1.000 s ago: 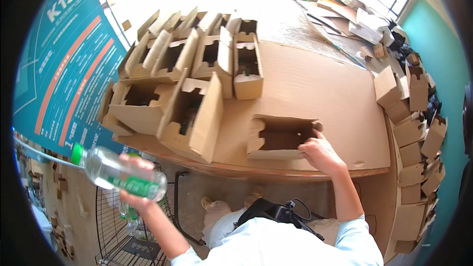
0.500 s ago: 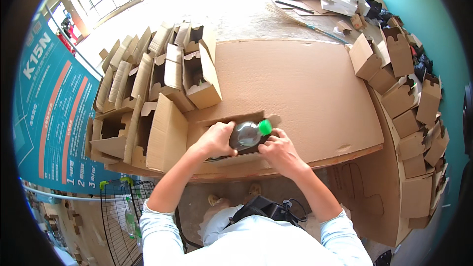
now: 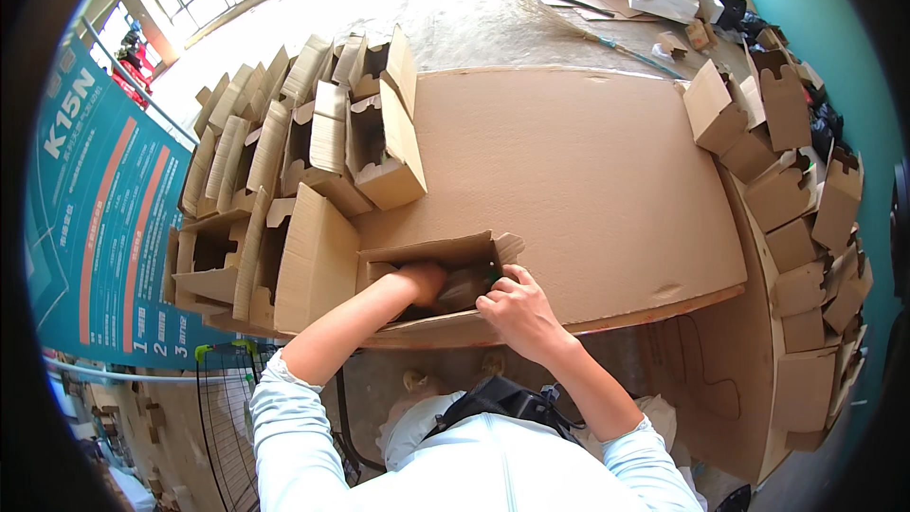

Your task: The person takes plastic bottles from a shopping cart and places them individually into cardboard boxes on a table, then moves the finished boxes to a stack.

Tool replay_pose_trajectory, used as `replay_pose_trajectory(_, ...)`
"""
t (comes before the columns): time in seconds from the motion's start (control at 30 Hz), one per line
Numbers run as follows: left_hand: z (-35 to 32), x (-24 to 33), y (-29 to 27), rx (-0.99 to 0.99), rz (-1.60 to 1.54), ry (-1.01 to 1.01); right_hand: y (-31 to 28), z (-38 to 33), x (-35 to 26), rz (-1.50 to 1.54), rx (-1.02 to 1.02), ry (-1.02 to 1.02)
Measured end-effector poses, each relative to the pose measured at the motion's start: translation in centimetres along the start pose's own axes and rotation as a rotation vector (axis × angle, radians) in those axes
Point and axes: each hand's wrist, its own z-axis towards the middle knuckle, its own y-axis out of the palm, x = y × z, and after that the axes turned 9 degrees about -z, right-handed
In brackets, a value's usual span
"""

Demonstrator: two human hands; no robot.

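A cardboard box (image 3: pixel 427 252) with its top open lies at the table's near edge. Inside it, in shadow, is a clear bottle (image 3: pixel 463 290), and a bit of its green cap shows by the box's right end. My left hand (image 3: pixel 423 283) reaches down into the box against the bottle; its fingers are hidden in the dark. At the right end my right hand (image 3: pixel 517 311) has its fingers curled on the box's edge, beside the cap.
Rows of open cardboard boxes (image 3: pixel 313 147) stand on the table's left side. The table (image 3: pixel 578 180) is covered with a cardboard sheet. More boxes (image 3: pixel 796 190) are stacked along the right. A wire cart (image 3: pixel 227 408) stands low at the left, near a teal banner (image 3: pixel 104 209).
The bottle has gone from above the box down into it, along with my left hand. My right hand has moved slightly down and left to the box's right end.
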Motion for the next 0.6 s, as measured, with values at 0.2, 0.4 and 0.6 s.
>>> replay_pose_trajectory(0.2,-8.1,2.2,-3.1,0.402,-0.16,0.091,0.8,-0.7,1.0,0.037,0.053,-0.024)
replay_pose_trajectory(0.4,-16.2,1.8,1.7,1.277,-0.536,0.187,-0.4,-2.1,0.9,0.134,0.443,0.226)
replay_pose_trajectory(0.6,-14.4,1.3,8.7,1.175,-0.701,0.165,2.5,-2.0,0.8,0.554,0.325,0.249)
